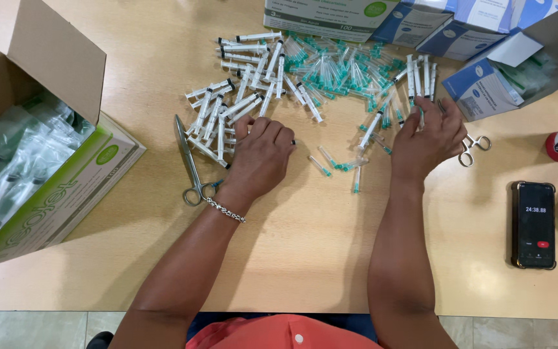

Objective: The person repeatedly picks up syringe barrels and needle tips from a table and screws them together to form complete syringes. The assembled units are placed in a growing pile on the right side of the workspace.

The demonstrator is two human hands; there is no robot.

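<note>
Left hand point(263, 152) rests curled, palm down, on syringes point(227, 110); their long axes point away. Right hand point(429, 139), fingers spread, touches syringes just ahead

Medical supply workroom, syringes point(240, 106), supply boxes point(414, 22)
</note>
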